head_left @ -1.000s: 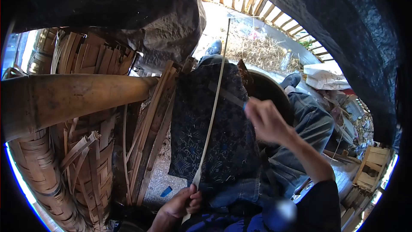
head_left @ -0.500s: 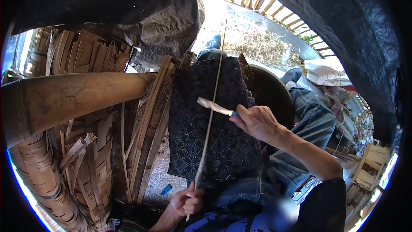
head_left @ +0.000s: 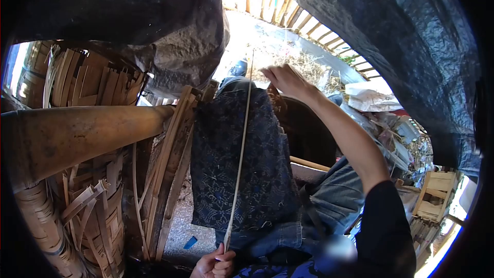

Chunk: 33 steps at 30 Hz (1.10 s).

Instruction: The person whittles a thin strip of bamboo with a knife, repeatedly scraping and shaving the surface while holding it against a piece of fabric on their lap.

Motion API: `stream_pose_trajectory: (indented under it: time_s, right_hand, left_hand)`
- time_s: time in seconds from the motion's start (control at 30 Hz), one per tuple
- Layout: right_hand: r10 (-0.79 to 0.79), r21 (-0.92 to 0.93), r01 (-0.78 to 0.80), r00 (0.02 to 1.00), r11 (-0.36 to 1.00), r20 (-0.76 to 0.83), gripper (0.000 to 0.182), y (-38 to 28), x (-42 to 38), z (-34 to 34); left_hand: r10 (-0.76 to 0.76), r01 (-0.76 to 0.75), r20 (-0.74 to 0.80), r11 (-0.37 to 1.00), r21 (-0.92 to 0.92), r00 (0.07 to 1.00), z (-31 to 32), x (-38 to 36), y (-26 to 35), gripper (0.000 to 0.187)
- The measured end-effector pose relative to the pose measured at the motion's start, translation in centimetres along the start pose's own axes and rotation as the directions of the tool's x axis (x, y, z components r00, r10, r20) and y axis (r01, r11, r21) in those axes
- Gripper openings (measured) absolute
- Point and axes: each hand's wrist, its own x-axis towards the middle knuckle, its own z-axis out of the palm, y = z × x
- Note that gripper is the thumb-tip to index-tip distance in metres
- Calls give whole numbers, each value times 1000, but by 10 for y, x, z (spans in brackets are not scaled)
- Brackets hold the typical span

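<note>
My left hand (head_left: 215,263), at the bottom of the view, is closed around the near end of a long, thin bamboo strip (head_left: 240,169). The strip runs up and away over a dark patterned cloth (head_left: 218,175) lying across my lap. Far out beside the strip's upper end is my right hand (head_left: 289,81), arm stretched, fingers curled. Half a second ago a knife with a blue handle showed in that hand. Its blade is lost against the bright ground now.
A thick bamboo pole (head_left: 92,131) juts in from the left, above woven bamboo baskets (head_left: 41,221). Split bamboo slats (head_left: 167,164) stand beside the cloth. A small blue scrap (head_left: 190,242) lies on the floor. Dark plastic sheeting (head_left: 381,46) hangs overhead; a wooden crate (head_left: 434,195) is at right.
My right hand has moved forward and away, from mid-strip to near its far end. My left hand keeps hold of the near end. The whole view has shifted slightly.
</note>
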Motion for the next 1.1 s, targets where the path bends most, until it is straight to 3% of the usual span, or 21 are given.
stream_pose_trajectory:
  time_s: [0.03,0.1,0.13,0.23,0.3,0.37,0.43,0.5,0.53,0.6,0.63,0.7,0.73,0.8,0.83,0.9,0.97,1.0,1.03,1.07,1.1]
  right_hand:
    - [132,-44,-129,987,991,93,50,5,17,-10]
    - [385,17,-391,913,920,139,48,22,36,-17]
    - [442,142,-448,894,882,76,47,20,33,-23]
    - [271,175,-230,923,957,-272,45,-1,-4,-28]
    - [165,180,-135,973,974,-160,41,-33,-54,-31]
    - [187,226,-203,978,953,91,37,-75,-99,-39]
    - [106,295,-139,986,945,127,35,-96,-134,-32]
    - [15,124,-11,999,992,-33,33,-105,-145,-31]
    - [50,113,-48,999,992,-14,35,-102,-141,-30]
    - [49,64,-48,999,997,-23,37,-84,-129,-22]
    - [27,30,-27,1000,999,-13,38,-75,-122,-19]
    - [56,29,-57,998,998,5,41,-57,-104,-15]
    - [31,50,-29,999,998,-21,41,-47,-95,-11]
    - [35,45,-34,999,998,-25,39,-33,-77,-11]
    - [-99,-39,98,994,994,-47,41,-11,-66,4]
    - [18,-111,-11,998,994,61,44,10,-36,3]
    - [242,-174,-221,964,959,111,48,30,-9,-5]
    - [326,-95,-319,943,943,66,50,37,-2,-12]
    - [490,113,-504,862,856,133,52,29,0,-31]
    - [524,223,-521,850,824,49,54,35,3,-33]
    - [561,334,-522,828,785,-24,55,42,3,-33]
  left_hand:
    - [-9,9,9,1000,7,1000,4,2,3,30]
    - [101,-50,-254,978,200,962,10,-2,3,30]
    - [72,-49,-216,993,111,974,6,-6,5,32]
    - [46,-17,-99,962,272,994,12,6,13,43]
    - [17,-18,5,962,273,1000,30,14,18,43]
    - [214,-78,-185,829,554,959,47,21,14,42]
    - [240,-65,-213,793,606,947,44,24,15,42]
    - [500,-20,-233,450,893,834,41,28,10,44]
    - [490,-8,-229,436,900,841,43,30,7,44]
    - [712,87,8,-97,991,702,49,33,-1,45]
    - [705,87,15,-109,990,709,45,35,-10,45]
    - [850,27,277,-323,946,449,31,36,-29,40]
    - [856,190,149,-274,943,495,30,29,-29,45]
    - [859,157,98,-203,967,502,34,28,-37,44]
    - [854,128,41,-125,984,518,34,27,-39,44]
    - [834,93,15,-79,992,551,27,24,-37,43]
    - [808,56,-2,-38,998,589,31,24,-35,42]
    - [794,-4,-19,27,1000,607,39,26,-35,41]
    - [781,-66,-35,98,993,623,46,27,-35,41]
    - [789,-75,-40,108,991,613,46,29,-32,41]
    - [848,51,-51,29,998,527,41,33,-26,43]
